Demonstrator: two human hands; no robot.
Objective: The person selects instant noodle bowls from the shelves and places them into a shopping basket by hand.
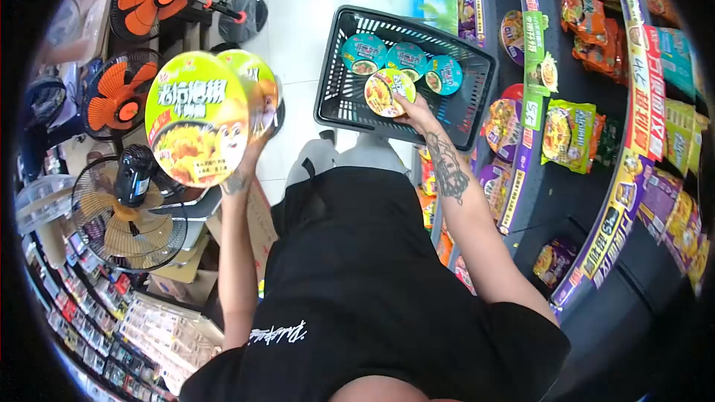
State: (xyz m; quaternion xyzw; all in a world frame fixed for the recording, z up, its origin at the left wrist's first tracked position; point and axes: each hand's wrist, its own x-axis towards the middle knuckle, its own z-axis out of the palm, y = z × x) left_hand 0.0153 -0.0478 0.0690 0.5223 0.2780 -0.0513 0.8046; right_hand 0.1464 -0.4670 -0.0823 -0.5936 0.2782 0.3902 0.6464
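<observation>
Green front tub [197,119]: lid toward the camera, raised together with the second tub in the gripping left hand [254,155], exact finger placement mostly hidden.
Second green tub [262,83]: just behind the front one, above the left fingers, partly covered.
Smaller-looking green tub [383,95]: pinched by the edge in the right hand [415,114], over the black basket [327,67].
Teal tubs [365,52]: three, inside the basket, just beyond the right fingertips.
Noodle packets [567,134]: shelved, right of the right fingers.
Orange fan [141,0]: beyond the left fingers, farther left.
</observation>
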